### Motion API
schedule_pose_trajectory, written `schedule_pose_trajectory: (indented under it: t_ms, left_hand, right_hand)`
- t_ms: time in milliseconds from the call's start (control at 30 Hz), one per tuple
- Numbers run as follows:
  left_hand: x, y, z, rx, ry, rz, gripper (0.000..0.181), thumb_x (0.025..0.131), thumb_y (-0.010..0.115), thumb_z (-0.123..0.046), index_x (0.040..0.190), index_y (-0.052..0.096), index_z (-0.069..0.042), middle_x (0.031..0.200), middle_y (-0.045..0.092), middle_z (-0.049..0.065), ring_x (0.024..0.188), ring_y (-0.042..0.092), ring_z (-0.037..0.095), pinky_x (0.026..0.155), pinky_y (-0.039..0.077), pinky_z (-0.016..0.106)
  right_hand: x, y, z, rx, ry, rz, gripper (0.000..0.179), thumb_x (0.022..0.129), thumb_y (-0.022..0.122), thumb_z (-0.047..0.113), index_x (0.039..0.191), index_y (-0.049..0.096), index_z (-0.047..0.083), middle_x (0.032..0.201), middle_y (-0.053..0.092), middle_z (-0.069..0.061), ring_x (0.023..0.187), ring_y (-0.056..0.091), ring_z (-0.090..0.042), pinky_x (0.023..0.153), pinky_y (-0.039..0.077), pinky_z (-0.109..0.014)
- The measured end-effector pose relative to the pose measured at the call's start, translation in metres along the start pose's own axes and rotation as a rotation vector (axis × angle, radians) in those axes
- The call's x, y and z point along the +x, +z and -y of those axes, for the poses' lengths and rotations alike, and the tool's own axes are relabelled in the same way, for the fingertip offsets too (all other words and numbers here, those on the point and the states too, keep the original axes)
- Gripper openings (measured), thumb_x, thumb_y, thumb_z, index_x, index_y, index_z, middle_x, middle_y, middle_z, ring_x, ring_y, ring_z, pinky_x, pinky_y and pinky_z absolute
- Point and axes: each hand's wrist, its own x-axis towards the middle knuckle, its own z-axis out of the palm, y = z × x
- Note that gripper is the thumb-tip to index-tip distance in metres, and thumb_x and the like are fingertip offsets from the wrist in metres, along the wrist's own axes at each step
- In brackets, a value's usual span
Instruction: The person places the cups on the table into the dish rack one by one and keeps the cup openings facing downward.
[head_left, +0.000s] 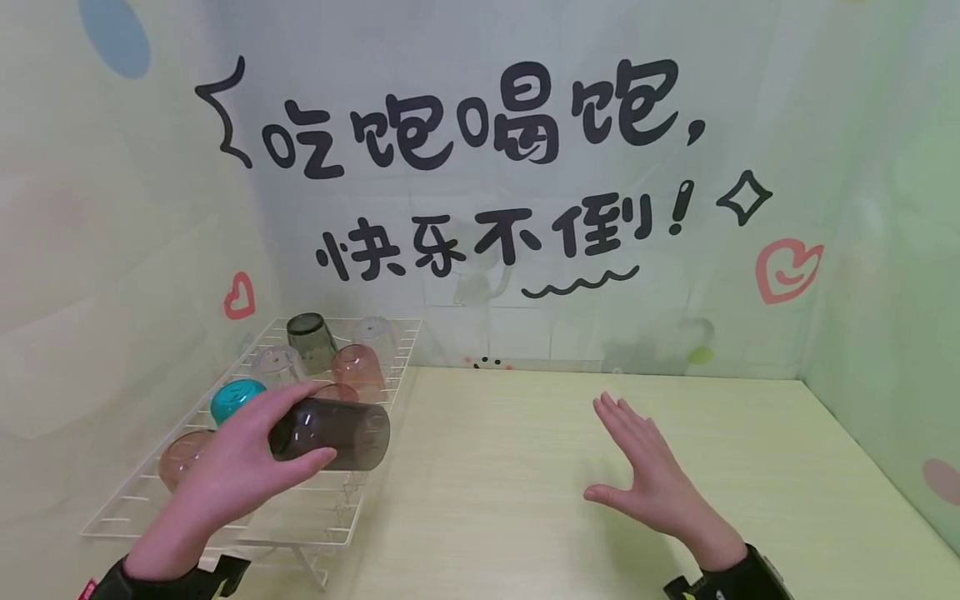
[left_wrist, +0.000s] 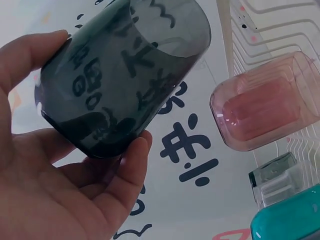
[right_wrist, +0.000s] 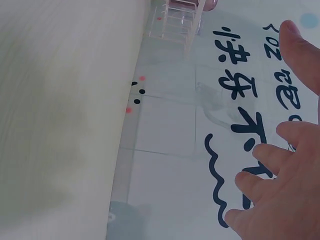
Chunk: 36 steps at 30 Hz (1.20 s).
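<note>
My left hand (head_left: 243,462) grips a dark grey see-through cup (head_left: 333,433) near its base, above the white wire rack. The cup lies tilted on its side, its mouth toward the right. In the left wrist view the thumb and fingers wrap the lower part of the dark cup (left_wrist: 117,85), and a pink cup (left_wrist: 265,102) stands beyond it. My right hand (head_left: 652,475) hovers over the table with fingers extended and thumb spread, holding nothing. The right wrist view shows the same hand (right_wrist: 280,175) in front of the printed wall.
On the wire rack (head_left: 300,533) at left stand several upturned cups: a teal one (head_left: 236,398), a grey-green one (head_left: 311,340), clear ones and pinkish ones, such as the one (head_left: 360,371) at back. A pale wooden table (head_left: 510,500) extends right to the walls.
</note>
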Motion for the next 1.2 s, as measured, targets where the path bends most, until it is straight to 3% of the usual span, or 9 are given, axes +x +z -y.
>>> schedule_pose_trajectory:
  t_ms: [400,900,1200]
  left_hand:
    - [-0.001,-0.009,0.011,0.060,-0.022,0.098,0.071,0.070,0.069,-0.051,0.126,0.047,-0.014,0.114,0.053,0.003,0.097,0.048,0.022,0.073,0.045,0.038]
    - [-0.002,-0.008,0.028,0.208,-0.108,0.206,0.082,0.065,0.070,-0.056,0.127,0.046,-0.008,0.115,0.051,0.018,0.102,0.048,0.035,0.074,0.045,0.048]
    - [-0.004,-0.004,0.035,0.246,-0.126,0.247,0.078,0.064,0.072,-0.051,0.125,0.049,-0.008,0.110,0.053,0.016,0.091,0.053,0.028,0.064,0.045,0.038]
  right_hand:
    - [-0.007,-0.005,-0.006,-0.022,0.030,0.016,0.095,0.068,0.070,0.051,0.143,0.021,0.017,0.147,0.022,-0.003,0.134,0.017,-0.028,0.099,0.014,-0.061]
    - [-0.011,-0.007,-0.013,0.010,0.057,0.030,0.096,0.068,0.072,0.047,0.143,0.021,0.019,0.148,0.021,-0.004,0.135,0.014,-0.027,0.100,0.012,-0.060]
    - [-0.014,-0.009,-0.019,-0.015,0.059,0.032,0.094,0.068,0.072,0.048,0.142,0.023,0.017,0.147,0.023,-0.004,0.134,0.016,-0.029,0.099,0.013,-0.062]
